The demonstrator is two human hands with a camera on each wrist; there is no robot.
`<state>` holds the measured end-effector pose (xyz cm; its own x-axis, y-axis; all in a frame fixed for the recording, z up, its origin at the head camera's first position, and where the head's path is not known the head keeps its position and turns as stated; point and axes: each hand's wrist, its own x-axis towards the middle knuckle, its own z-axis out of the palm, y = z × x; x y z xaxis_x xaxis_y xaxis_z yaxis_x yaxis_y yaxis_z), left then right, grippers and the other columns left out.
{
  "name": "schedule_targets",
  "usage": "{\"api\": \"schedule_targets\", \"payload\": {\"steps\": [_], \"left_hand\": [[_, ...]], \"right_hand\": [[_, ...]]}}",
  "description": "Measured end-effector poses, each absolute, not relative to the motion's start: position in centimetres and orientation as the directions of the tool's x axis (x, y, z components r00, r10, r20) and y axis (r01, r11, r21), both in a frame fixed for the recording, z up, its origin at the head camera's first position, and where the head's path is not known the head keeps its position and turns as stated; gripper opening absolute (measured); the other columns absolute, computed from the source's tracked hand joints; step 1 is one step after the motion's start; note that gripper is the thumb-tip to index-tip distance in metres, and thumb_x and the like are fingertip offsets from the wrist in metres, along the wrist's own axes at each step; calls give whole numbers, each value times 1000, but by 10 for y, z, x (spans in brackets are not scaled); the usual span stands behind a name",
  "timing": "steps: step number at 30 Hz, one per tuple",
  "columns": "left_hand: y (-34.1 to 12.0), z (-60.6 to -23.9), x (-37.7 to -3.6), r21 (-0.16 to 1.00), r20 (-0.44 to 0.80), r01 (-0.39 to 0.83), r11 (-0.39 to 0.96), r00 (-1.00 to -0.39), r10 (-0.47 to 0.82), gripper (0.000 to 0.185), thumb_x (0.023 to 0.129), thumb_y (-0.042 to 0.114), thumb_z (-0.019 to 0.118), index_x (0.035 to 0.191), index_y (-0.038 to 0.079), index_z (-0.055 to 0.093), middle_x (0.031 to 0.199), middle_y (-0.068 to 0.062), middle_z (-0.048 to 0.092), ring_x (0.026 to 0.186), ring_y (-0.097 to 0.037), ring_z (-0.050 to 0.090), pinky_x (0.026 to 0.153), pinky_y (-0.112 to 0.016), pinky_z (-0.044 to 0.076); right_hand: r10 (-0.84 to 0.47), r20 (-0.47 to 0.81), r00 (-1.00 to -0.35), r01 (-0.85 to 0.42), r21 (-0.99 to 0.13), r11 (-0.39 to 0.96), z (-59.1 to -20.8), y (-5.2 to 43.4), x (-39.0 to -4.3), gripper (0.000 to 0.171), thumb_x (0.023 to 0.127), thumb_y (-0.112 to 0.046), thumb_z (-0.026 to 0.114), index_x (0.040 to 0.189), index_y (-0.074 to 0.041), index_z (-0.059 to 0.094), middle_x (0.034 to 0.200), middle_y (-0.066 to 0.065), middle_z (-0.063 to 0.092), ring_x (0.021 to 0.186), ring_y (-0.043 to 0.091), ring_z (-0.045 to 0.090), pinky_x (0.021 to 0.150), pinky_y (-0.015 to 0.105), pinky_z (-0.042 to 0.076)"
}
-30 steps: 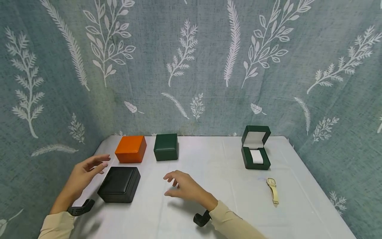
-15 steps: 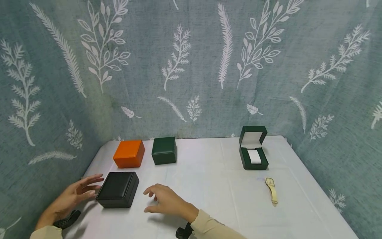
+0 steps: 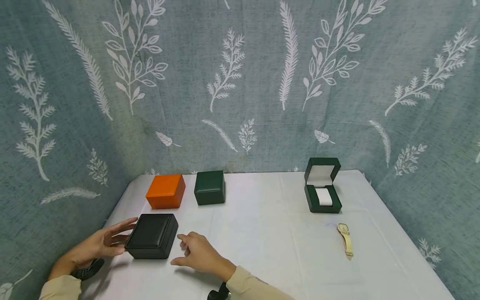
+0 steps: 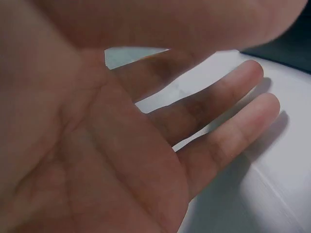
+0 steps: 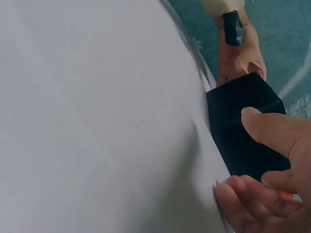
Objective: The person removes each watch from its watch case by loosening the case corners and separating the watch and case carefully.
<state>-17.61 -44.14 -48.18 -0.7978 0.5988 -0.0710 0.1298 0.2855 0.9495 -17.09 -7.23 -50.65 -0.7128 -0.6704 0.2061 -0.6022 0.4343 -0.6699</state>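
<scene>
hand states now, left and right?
Left hand: open, fingers straight, beside the black box.
Right hand: open, relaxed, holding nothing, near the black box.

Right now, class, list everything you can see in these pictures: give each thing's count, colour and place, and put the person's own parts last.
black box: one, black, shut, near left of the table, between the hands
orange box: one, orange, shut, far left
shut green box: one, dark green, right of the orange box
open green box: one, dark green, white lining, far right
watch: one, gold and cream, lying before the open green box
table: one, white cloth
curtain: blue-grey, white leaves, behind
left hand: open, at the black box's left side
right hand: open, at its right side
</scene>
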Motion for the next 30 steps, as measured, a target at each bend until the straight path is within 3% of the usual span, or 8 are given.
{"api": "schedule_targets", "payload": {"steps": [11, 19, 25, 30], "left_hand": [[-443, -479, -184, 954, -122, 74, 291, -790, 601, 93, 96, -8, 64, 165, 7, 3, 151, 29, 34, 129, -1, 50, 100, -25, 49], [-437, -478, -189, 948, -139, 65, 311, -795, 590, 104, 92, -1, 73, 167, 13, 3, 155, 29, 26, 131, -6, 51, 99, -31, 51], [-437, -480, -191, 947, -149, 54, 318, -800, 581, 108, 89, 2, 78, 166, 11, 2, 154, 35, 27, 129, -6, 53, 97, -33, 52], [-435, -482, -192, 958, -135, 49, 282, -791, 596, 107, 90, 0, 77, 165, 5, 0, 153, 35, 30, 130, -4, 53, 100, -31, 51]], "right_hand": [[-642, 168, -748, -559, -682, 472, -511, -93, -170, 75, 86, -40, 85, 142, 2, 58, 94, -11, 54, 74, -8, 45, 71, 8, 41], [-634, 185, -751, -561, -684, 466, -511, -101, -168, 75, 86, -40, 85, 141, 4, 59, 96, -10, 57, 74, -8, 46, 71, 8, 40], [-593, 221, -775, -567, -659, 495, -510, -104, -166, 72, 85, -42, 85, 136, 3, 63, 99, -7, 64, 75, -7, 45, 74, 9, 41], [-541, 234, -808, -525, -702, 480, -511, -109, -167, 74, 85, -40, 86, 136, 8, 61, 99, -2, 66, 76, -6, 49, 74, 10, 44]]}}
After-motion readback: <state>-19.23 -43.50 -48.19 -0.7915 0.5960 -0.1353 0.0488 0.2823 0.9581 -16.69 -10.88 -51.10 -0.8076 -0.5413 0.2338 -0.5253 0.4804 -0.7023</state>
